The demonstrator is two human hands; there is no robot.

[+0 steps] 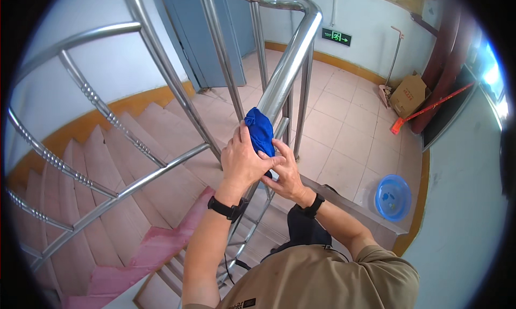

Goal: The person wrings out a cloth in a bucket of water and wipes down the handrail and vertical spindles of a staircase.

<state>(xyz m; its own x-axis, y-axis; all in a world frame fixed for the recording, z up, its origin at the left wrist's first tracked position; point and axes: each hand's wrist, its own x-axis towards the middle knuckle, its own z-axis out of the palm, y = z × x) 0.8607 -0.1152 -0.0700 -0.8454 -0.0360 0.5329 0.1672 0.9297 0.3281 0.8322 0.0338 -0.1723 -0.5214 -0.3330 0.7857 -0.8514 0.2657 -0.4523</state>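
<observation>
A bunched blue cloth [260,129] lies over the top of a shiny metal handrail [290,62]. My left hand [241,157] is closed on the cloth from its left side, fingers curled over the rail. From the right, my right hand [287,173] grips the cloth's near end, its thumb close to the left hand's thumb. The rail under the cloth and part of the fingertips are hidden. Each wrist wears a black band.
Pinkish stairs [123,185] curve down at the left behind metal balusters [161,67]. On the tiled landing [338,115] stand a blue plastic basin [393,198], a cardboard box [409,95], a long-handled dustpan [385,94] and a red pole [435,105]. A blue-grey door [207,45] is beyond the rail.
</observation>
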